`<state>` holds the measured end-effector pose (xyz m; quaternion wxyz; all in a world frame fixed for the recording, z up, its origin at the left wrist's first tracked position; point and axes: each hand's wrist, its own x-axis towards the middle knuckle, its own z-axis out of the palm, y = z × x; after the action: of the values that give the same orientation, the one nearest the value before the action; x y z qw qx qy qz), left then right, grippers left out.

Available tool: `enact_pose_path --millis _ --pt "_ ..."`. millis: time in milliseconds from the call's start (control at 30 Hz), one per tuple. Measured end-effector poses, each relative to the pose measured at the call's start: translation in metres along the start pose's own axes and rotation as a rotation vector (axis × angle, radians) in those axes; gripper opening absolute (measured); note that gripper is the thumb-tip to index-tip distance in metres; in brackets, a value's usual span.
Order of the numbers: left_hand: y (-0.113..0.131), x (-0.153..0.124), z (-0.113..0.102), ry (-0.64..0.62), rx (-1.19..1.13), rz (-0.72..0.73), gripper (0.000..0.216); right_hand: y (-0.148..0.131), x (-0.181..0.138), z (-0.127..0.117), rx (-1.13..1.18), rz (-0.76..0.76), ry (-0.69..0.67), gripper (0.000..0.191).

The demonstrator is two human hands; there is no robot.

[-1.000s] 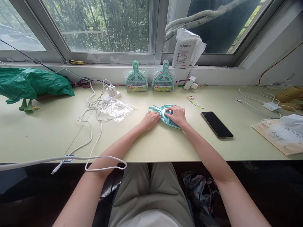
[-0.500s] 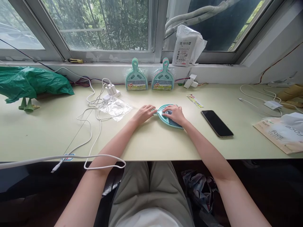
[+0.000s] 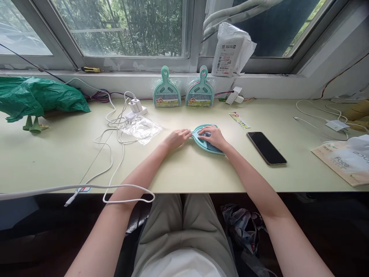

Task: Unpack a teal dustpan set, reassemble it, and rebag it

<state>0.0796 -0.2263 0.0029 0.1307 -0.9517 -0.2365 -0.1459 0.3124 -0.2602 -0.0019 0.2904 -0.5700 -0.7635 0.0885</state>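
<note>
A small teal dustpan [image 3: 204,147] lies flat on the table, its handle pointing left. Nested in it is a matching hand brush with grey bristles [image 3: 213,147]. My left hand [image 3: 178,138] is closed around the handle end; its fingers hide most of the handle, so whether it grips one handle or both cannot be told. My right hand [image 3: 215,137] curls its fingers over the brush head inside the pan, thumb and fingertips on the brush's teal body.
Two wrapped dustpan sets [image 3: 167,94] [image 3: 200,94] lean against the back wall. A phone [image 3: 266,148] and printed label [image 3: 239,120] lie right. Clear plastic wrapping [image 3: 141,129], white cables [image 3: 111,161] and a green bag [image 3: 43,96] are left. A tissue pack [image 3: 340,159] sits far right.
My left fingers have come closer together around the handle. My right hand stays on the brush. The view has shifted slightly; the dustpan looks unmoved on the table.
</note>
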Motion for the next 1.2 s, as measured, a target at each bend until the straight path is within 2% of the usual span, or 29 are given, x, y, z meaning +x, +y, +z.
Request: enact_pose_path --millis 400,667,1000,1200 --pt "0.0014 0.0014 -0.0006 -0.100 0.062 -0.012 0.041 0.0011 0.0021 0.0001 -0.015 0.004 -0.010 0.015" --pt "0.0017 0.0002 -0.0016 -0.095 0.069 0.000 0.043 0.0020 0.0030 0.0007 -0.027 0.004 -0.015 0.014" --pt "0.0051 0.0003 0.0009 -0.077 0.121 0.015 0.033 0.0043 0.0026 0.0005 -0.045 -0.026 -0.029 0.016" --pt "0.0033 -0.0005 -0.0014 -0.032 0.085 0.052 0.035 0.0001 -0.0002 -0.0041 -0.110 -0.035 -0.034 0.019"
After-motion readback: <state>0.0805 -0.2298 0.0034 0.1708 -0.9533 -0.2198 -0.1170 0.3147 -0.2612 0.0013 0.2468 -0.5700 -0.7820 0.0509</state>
